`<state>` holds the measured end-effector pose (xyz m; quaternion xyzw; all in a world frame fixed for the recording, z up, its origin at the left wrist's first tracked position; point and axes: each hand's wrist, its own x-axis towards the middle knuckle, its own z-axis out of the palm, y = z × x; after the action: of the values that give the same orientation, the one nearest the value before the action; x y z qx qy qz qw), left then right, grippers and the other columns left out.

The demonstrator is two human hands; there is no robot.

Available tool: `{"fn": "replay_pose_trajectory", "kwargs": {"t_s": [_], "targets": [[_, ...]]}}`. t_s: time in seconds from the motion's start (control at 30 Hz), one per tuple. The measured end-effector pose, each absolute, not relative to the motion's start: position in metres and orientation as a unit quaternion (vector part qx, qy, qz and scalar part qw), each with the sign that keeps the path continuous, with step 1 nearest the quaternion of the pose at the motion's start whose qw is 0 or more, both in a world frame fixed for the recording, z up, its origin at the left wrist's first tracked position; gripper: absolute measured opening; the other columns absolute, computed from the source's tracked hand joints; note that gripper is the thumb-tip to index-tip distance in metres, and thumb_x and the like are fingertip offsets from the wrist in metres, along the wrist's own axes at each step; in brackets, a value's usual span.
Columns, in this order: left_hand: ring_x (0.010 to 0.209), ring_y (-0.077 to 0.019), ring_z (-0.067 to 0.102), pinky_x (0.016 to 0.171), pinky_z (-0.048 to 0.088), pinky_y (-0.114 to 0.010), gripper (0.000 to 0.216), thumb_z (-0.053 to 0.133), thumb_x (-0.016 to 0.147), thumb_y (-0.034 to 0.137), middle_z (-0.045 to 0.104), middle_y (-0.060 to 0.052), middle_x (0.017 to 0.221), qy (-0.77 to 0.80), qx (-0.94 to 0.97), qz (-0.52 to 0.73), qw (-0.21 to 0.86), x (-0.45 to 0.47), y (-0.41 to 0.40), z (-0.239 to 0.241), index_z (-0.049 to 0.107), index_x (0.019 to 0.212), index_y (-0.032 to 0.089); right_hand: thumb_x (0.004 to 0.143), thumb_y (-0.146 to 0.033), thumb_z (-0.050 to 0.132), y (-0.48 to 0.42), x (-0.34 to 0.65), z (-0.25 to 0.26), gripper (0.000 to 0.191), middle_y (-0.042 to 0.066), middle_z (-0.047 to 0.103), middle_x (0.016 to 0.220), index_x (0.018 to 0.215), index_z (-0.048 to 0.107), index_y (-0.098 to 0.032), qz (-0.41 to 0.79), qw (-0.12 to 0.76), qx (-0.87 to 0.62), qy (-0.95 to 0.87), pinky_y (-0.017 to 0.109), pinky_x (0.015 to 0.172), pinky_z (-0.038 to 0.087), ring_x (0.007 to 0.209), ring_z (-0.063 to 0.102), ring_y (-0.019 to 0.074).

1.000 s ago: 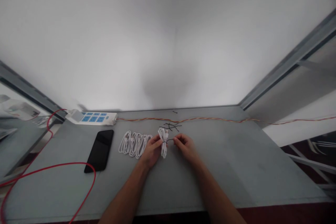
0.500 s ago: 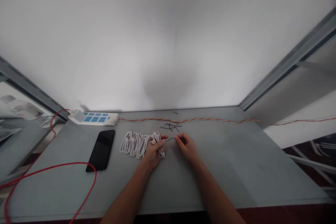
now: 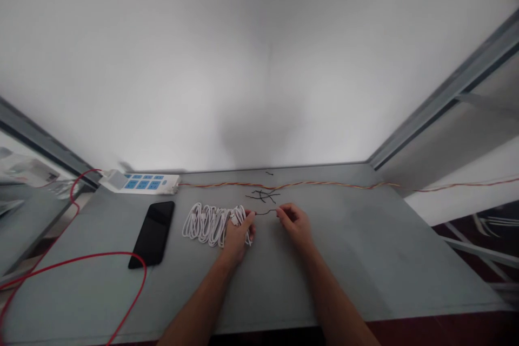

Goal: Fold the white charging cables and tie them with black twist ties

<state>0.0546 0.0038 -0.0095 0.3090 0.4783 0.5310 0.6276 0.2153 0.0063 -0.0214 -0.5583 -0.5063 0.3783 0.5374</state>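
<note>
A thin dark twist tie (image 3: 265, 213) stretches between my two hands, its ends pinched by the fingertips. My left hand (image 3: 238, 233) is closed on one end and rests over the rightmost of several coiled white cables (image 3: 211, 224), partly hiding it. On the other end, the thumb and forefinger of my right hand (image 3: 295, 223) are pinched together. Just beyond the hands lies a small loose pile of black twist ties (image 3: 264, 195), and one more single tie (image 3: 269, 173) sits near the wall.
A black phone (image 3: 152, 235) lies left of the cables. Behind it stands a white power strip (image 3: 150, 184) with blue sockets and a plugged-in adapter. A twisted red-yellow wire (image 3: 332, 184) runs along the table's back. A red cable (image 3: 101, 254) loops across the left front.
My right hand has moved slightly right, and the tie between my hands looks longer and straighter. My left fingers have closed in further around its end.
</note>
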Motion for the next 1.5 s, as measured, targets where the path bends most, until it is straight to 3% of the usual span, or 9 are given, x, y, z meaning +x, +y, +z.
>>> {"fn": "replay_pose_trajectory", "kwargs": {"t_s": [0.1, 0.5, 0.67, 0.9, 1.07, 1.17, 1.3, 1.4, 1.5], "targets": [[0.040, -0.0059, 0.044, 0.035, 0.031, -0.016, 0.035, 0.074, 0.066, 0.043, 0.056, 0.003, 0.053, 0.485, 0.314, 0.532, 0.619, 0.056, 0.004, -0.013, 0.060, 0.079, 0.013, 0.074, -0.053, 0.061, 0.006, 0.215, -0.020, 0.033, 0.000, 0.057, 0.059, 0.072, 0.057, -0.021, 0.389, 0.547, -0.552, -0.494, 0.026, 0.047, 0.040, 0.047, 0.048, 0.0127], [0.046, -0.0094, 0.054, 0.039, 0.034, -0.018, 0.030, 0.075, 0.065, 0.038, 0.069, -0.006, 0.065, 0.527, 0.360, 0.520, 0.568, 0.053, 0.005, -0.028, 0.069, 0.080, 0.012, 0.074, -0.060, 0.059, 0.009, 0.218, -0.018, 0.039, -0.003, 0.049, 0.049, 0.070, 0.052, -0.022, 0.419, 0.561, -0.547, -0.458, 0.026, 0.044, 0.037, 0.042, 0.043, 0.0114], [0.052, -0.0135, 0.062, 0.041, 0.040, -0.019, 0.038, 0.077, 0.062, 0.034, 0.072, -0.008, 0.073, 0.539, 0.368, 0.517, 0.554, 0.050, 0.007, -0.025, 0.068, 0.091, 0.012, 0.072, -0.061, 0.061, 0.011, 0.218, -0.019, 0.040, -0.001, 0.055, 0.055, 0.071, 0.054, -0.022, 0.418, 0.556, -0.546, -0.468, 0.026, 0.044, 0.039, 0.043, 0.046, 0.0117], [0.049, -0.0148, 0.061, 0.039, 0.039, -0.021, 0.036, 0.076, 0.062, 0.033, 0.070, -0.005, 0.067, 0.583, 0.403, 0.505, 0.492, 0.039, 0.009, -0.015, 0.069, 0.092, 0.014, 0.070, -0.060, 0.064, 0.013, 0.210, -0.025, 0.041, 0.003, 0.064, 0.063, 0.073, 0.058, -0.020, 0.427, 0.539, -0.559, -0.464, 0.028, 0.046, 0.044, 0.046, 0.054, 0.0139], [0.058, -0.0148, 0.064, 0.050, 0.047, -0.024, 0.036, 0.074, 0.064, 0.030, 0.071, -0.007, 0.086, 0.562, 0.407, 0.525, 0.493, 0.038, 0.011, -0.022, 0.065, 0.094, 0.015, 0.064, -0.054, 0.071, 0.024, 0.211, -0.027, 0.038, 0.008, 0.070, 0.075, 0.076, 0.060, -0.019, 0.487, 0.590, -0.560, -0.319, 0.030, 0.051, 0.051, 0.061, 0.066, 0.0196], [0.062, -0.0137, 0.063, 0.058, 0.048, -0.025, 0.041, 0.071, 0.065, 0.022, 0.069, -0.005, 0.088, 0.526, 0.420, 0.533, 0.513, 0.035, 0.011, -0.023, 0.060, 0.104, 0.016, 0.061, -0.047, 0.074, 0.029, 0.215, -0.026, 0.042, 0.008, 0.071, 0.081, 0.088, 0.061, -0.018, 0.499, 0.603, -0.555, -0.279, 0.031, 0.054, 0.053, 0.068, 0.067, 0.0206], [0.079, -0.0176, 0.065, 0.063, 0.048, -0.025, 0.050, 0.066, 0.064, 0.016, 0.068, -0.007, 0.099, 0.457, 0.410, 0.526, 0.588, 0.030, 0.009, -0.018, 0.057, 0.112, 0.018, 0.071, -0.045, 0.067, 0.024, 0.211, -0.024, 0.047, 0.000, 0.063, 0.068, 0.107, 0.055, -0.018, 0.403, 0.597, -0.596, -0.354, 0.027, 0.047, 0.046, 0.052, 0.058, 0.0146], [0.088, -0.0204, 0.065, 0.069, 0.048, -0.028, 0.050, 0.066, 0.066, 0.017, 0.067, -0.009, 0.107, 0.415, 0.401, 0.500, 0.646, 0.030, 0.008, -0.017, 0.057, 0.115, 0.018, 0.079, -0.043, 0.059, 0.014, 0.200, -0.026, 0.031, -0.001, 0.058, 0.062, 0.098, 0.060, -0.018, 0.345, 0.563, -0.586, -0.469, 0.026, 0.051, 0.044, 0.052, 0.053, 0.0134], [0.099, -0.0230, 0.063, 0.081, 0.046, -0.031, 0.049, 0.065, 0.067, 0.015, 0.066, -0.009, 0.112, 0.366, 0.374, 0.487, 0.699, 0.033, 0.007, -0.019, 0.059, 0.116, 0.018, 0.081, -0.042, 0.058, 0.005, 0.188, -0.027, 0.024, 0.003, 0.066, 0.073, 0.090, 0.062, -0.020, 0.388, 0.517, -0.526, -0.552, 0.027, 0.058, 0.046, 0.061, 0.059, 0.0152]]}}
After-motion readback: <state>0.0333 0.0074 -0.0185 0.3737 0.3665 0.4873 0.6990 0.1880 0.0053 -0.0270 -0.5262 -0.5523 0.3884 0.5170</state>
